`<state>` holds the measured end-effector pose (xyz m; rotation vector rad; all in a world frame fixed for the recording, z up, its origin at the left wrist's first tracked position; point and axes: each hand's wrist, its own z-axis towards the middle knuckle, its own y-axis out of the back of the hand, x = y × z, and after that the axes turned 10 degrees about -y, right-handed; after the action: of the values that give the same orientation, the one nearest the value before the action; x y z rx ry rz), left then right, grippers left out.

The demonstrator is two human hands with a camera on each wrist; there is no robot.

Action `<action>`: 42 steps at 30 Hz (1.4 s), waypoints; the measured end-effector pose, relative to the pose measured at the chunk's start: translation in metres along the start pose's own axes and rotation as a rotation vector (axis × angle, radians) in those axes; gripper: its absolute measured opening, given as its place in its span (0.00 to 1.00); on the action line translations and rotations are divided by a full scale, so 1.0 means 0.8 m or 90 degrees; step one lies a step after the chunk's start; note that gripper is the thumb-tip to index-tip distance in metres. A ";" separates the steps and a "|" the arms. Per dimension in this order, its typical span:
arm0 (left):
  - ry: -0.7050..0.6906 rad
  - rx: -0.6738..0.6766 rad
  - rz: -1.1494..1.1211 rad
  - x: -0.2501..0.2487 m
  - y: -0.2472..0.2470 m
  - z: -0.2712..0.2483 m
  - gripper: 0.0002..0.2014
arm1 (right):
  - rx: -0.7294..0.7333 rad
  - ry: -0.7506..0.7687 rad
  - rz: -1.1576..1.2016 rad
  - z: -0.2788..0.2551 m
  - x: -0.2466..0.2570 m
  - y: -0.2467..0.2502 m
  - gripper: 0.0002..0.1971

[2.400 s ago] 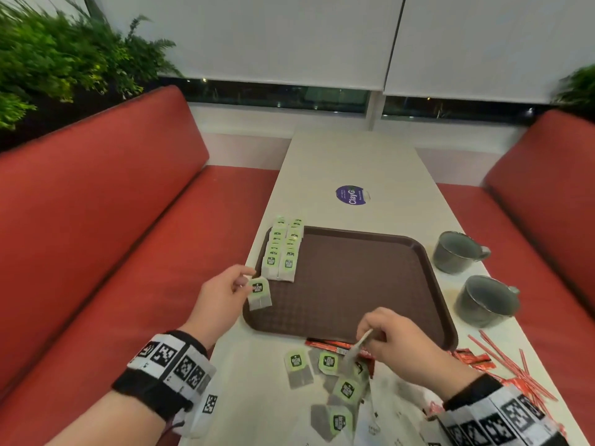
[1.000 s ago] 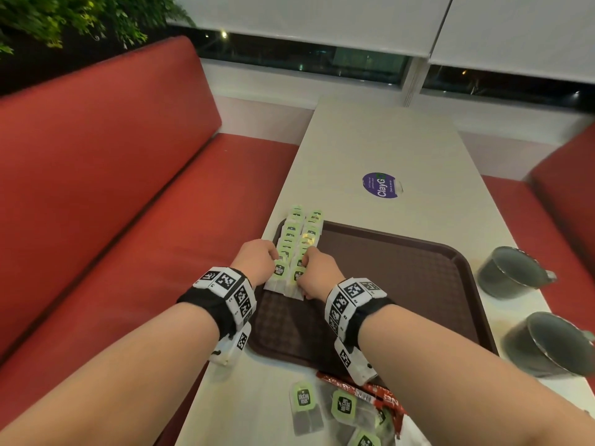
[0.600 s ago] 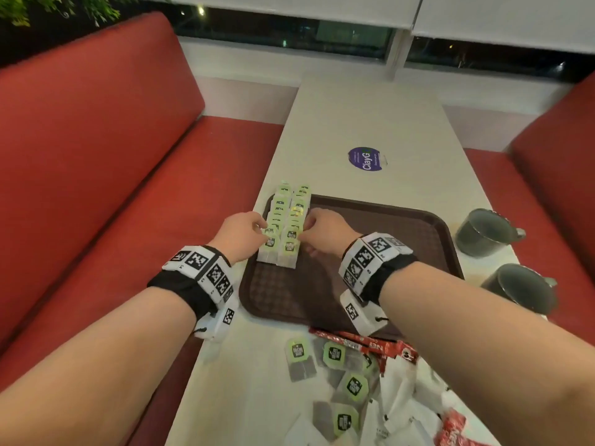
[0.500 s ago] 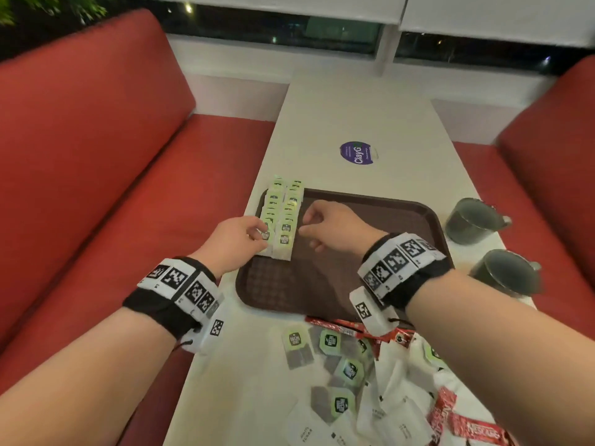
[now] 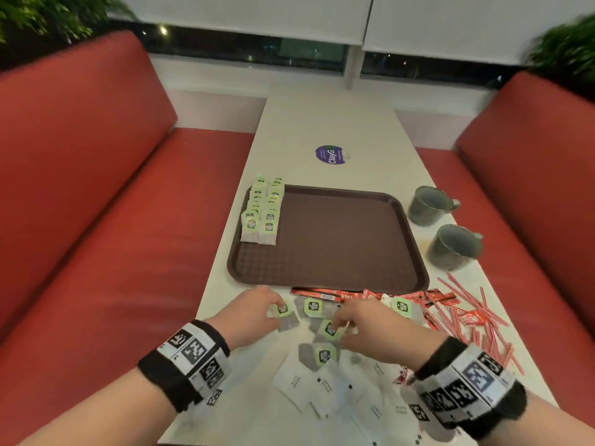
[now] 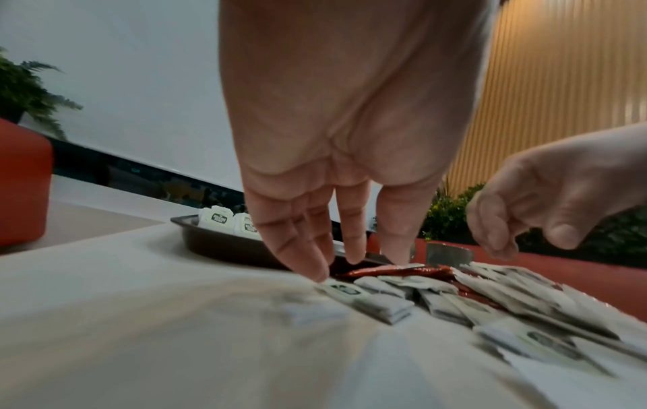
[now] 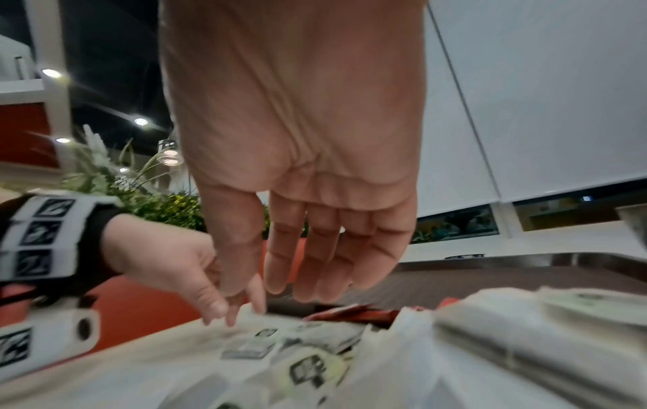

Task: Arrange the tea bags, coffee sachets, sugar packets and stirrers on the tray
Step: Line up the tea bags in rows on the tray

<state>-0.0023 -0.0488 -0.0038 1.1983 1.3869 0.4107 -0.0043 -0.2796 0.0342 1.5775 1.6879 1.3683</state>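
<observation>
Head view: both hands were reached into the loose tea bags (image 5: pixel 313 308) scattered on the surface (image 5: pixel 328 123) just before the tray (image 5: pixel 335 239). The left hand (image 5: pixel 254 313) was released, fingers extended, its fingertips (image 6: pixel 315 272) touching one tea bag (image 5: pixel 285 313). The right hand (image 5: pixel 367 329) was loosely open above another. Two rows of tea bags (image 5: pixel 262 210) were lined along the tray's left edge.

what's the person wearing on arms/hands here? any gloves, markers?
No gloves: left hand and right hand are bare, forearms unsleeved. Each wrist carries a black band wrapped with white square-code markers; a white camera housing sits under the left wrist.
</observation>
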 end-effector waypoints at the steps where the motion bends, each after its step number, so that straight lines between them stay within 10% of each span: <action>1: 0.001 -0.004 0.002 0.000 -0.003 0.003 0.19 | 0.000 0.007 -0.021 0.001 0.006 -0.009 0.13; 9: 0.043 -0.018 0.064 -0.012 -0.017 0.016 0.24 | -0.003 0.048 -0.305 0.019 0.038 -0.041 0.13; 24: 0.067 -0.067 0.028 -0.011 -0.023 0.013 0.31 | 0.021 0.025 -0.257 0.022 0.053 -0.046 0.12; 33: 0.104 -0.145 -0.107 0.001 -0.019 -0.005 0.08 | 0.042 -0.017 0.109 0.026 0.046 -0.033 0.13; 42: 0.129 -0.215 -0.329 0.019 0.016 -0.030 0.06 | 0.110 -0.067 0.440 0.027 0.019 0.005 0.08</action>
<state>-0.0151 -0.0214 0.0045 0.5074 1.6602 0.3837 0.0120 -0.2584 0.0331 2.4311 1.2662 1.4204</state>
